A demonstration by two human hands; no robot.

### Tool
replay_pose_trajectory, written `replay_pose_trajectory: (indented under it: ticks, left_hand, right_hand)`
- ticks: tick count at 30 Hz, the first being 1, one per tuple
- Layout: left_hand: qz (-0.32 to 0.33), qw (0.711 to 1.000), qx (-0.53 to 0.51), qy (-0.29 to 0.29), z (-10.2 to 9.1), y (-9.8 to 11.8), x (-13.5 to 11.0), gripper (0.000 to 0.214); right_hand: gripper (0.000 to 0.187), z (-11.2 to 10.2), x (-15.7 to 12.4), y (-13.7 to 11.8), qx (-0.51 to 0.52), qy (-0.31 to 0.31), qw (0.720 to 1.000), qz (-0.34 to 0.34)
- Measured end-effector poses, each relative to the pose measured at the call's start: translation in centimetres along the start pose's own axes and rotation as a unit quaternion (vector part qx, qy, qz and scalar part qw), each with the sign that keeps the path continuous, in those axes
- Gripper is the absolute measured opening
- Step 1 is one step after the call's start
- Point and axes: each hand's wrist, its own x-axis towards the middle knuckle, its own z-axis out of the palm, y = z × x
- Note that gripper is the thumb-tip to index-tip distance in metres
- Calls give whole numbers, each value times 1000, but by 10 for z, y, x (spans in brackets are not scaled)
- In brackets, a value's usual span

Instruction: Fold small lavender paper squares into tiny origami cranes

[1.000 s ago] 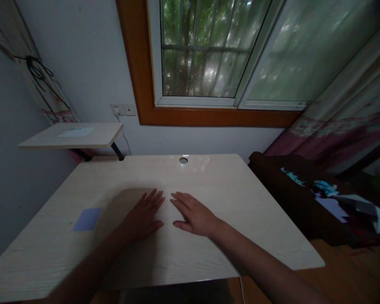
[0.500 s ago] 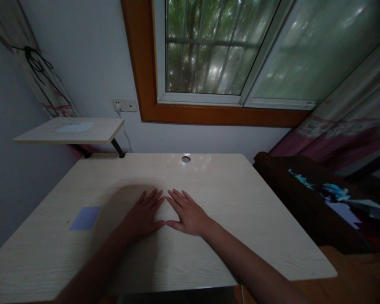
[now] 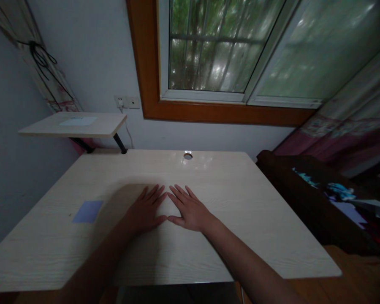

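Two bare hands rest palm down on a pale, wood-grained desk point(image 3: 247, 211), their forearms entering from the lower corners. The left hand point(image 3: 147, 211) lies with its fingers apart and its thumb extended toward the right; the right hand point(image 3: 191, 209) mirrors it, fingers likewise spread. The thumb tips and the index fingertips of the two hands meet or very nearly meet, enclosing a small patch of desktop; whether they actually touch cannot be told. A flat violet-blue square point(image 3: 88, 212) lies on the desk to the left of the left hand, apart from it, and a broad shadow falls between the two. Near the far edge of the desk, beyond the hands, is a round hole point(image 3: 188, 156). At the far left, a raised shelf point(image 3: 104, 122) on dark supports carries a pale sheet point(image 3: 78, 121). Behind stands a wall with a socket plate point(image 3: 126, 102) and a window in a brown frame point(image 3: 209, 112). To the right of the desk, dark brown furniture point(image 3: 285, 185) bears a turquoise bundle point(image 3: 340, 191) and other items, too dim to identify, beneath a patterned curtain point(image 3: 348, 122).
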Motion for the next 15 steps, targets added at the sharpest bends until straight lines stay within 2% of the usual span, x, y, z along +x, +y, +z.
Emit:
replay_pose_trajectory:
  ticks: [15]
  left_hand:
    - [-12,1000,-7,-4,-5,3,1,78]
  right_hand:
    - [85,2,-1,-1,-2,4,1000,6]
